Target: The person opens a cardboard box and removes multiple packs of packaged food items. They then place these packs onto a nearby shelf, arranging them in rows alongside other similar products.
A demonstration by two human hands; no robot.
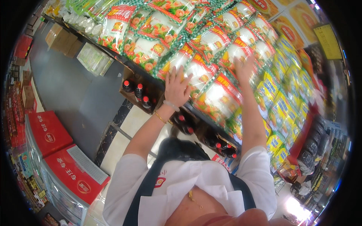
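My left hand (177,87) lies on the near edge of a display of plastic food bags, fingers spread and pointing away from me. Under its fingertips is a clear-fronted bag of white granules (176,62) with a red header and green checked borders. Beside it lies a similar bag (199,74). Motion blurs my right hand (245,69), which reaches farther over the display. Its fingers look parted over another white-granule bag (237,54), and contact is unclear. Nearest me, between both forearms, a larger-looking bag (222,94) lies face up.
Yellow-and-blue bags (278,106) fill the display's right side. Cartons of dark bottles with red caps (138,91) stand below its front edge. On the left are red-topped freezer chests (76,175), a cardboard box (60,39) and a wrapped pack (94,59) on the floor.
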